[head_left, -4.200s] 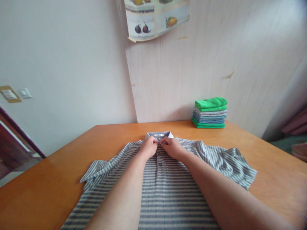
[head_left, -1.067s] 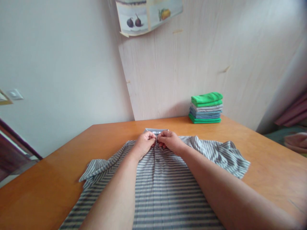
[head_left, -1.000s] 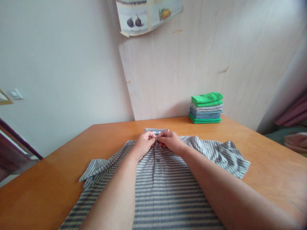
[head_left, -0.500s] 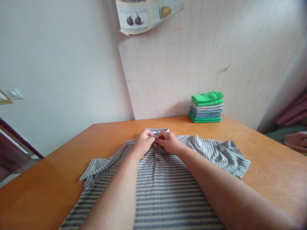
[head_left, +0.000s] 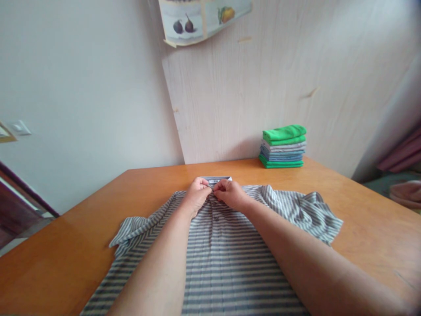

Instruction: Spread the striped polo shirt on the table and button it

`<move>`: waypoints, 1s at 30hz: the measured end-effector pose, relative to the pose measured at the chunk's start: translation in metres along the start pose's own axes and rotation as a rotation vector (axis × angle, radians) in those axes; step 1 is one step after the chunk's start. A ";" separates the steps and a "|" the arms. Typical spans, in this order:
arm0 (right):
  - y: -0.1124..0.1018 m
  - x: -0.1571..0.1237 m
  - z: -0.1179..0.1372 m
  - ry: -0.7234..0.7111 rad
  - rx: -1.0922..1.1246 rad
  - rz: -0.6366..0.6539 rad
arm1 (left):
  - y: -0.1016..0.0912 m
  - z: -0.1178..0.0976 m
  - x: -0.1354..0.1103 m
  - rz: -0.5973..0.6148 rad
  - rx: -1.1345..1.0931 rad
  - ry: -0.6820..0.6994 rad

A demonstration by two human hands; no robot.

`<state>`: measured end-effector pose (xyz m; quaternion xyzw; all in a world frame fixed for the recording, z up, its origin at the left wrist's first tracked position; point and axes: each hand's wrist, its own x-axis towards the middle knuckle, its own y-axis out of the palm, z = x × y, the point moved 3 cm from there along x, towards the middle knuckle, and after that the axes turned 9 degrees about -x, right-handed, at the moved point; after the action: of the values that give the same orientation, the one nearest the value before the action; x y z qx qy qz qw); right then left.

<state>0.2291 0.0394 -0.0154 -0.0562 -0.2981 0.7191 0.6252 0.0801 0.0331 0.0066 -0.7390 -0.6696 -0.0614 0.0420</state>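
A grey-and-white striped short-sleeved shirt (head_left: 226,263) lies front up, its collar (head_left: 215,179) at the far end and its hem running out of view toward me. My left hand (head_left: 198,195) pinches the shirt's front opening just below the collar. From the other side my right hand (head_left: 230,193) pinches the same spot, fingertips almost meeting the left ones. Whatever small part lies between the fingertips is hidden. Lower on the placket a dark button (head_left: 216,218) shows. The right sleeve (head_left: 312,215) is rumpled, while the left sleeve (head_left: 130,230) lies flatter.
On the orange-brown wooden table (head_left: 148,182), a stack of folded green, grey and blue clothes (head_left: 283,147) stands at the back right against the pale board (head_left: 223,109). Pinkish cloth (head_left: 406,193) lies beyond the table's right edge.
Both hands keep their pinch at the collar, with only a tiny shift of the fingers. The shirt and the stack have stayed in place.
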 end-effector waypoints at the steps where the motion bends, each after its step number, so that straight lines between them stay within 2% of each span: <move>1: 0.000 0.000 0.000 -0.005 -0.013 -0.005 | 0.000 0.000 0.000 0.000 0.004 -0.005; 12: 0.000 -0.004 0.012 -0.055 -0.121 -0.010 | -0.002 0.004 0.002 -0.056 -0.013 -0.031; 17: 0.001 -0.004 0.012 -0.090 -0.103 -0.006 | -0.003 0.005 0.004 -0.046 -0.026 -0.034; 24: 0.002 -0.008 0.007 0.121 0.204 0.073 | -0.003 0.006 0.003 0.014 -0.045 -0.029; 30: 0.000 -0.007 0.005 0.164 0.295 0.070 | -0.001 0.001 -0.001 0.065 -0.004 -0.047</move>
<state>0.2284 0.0310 -0.0136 -0.0325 -0.1353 0.7695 0.6233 0.0790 0.0323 0.0051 -0.7618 -0.6458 -0.0440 0.0265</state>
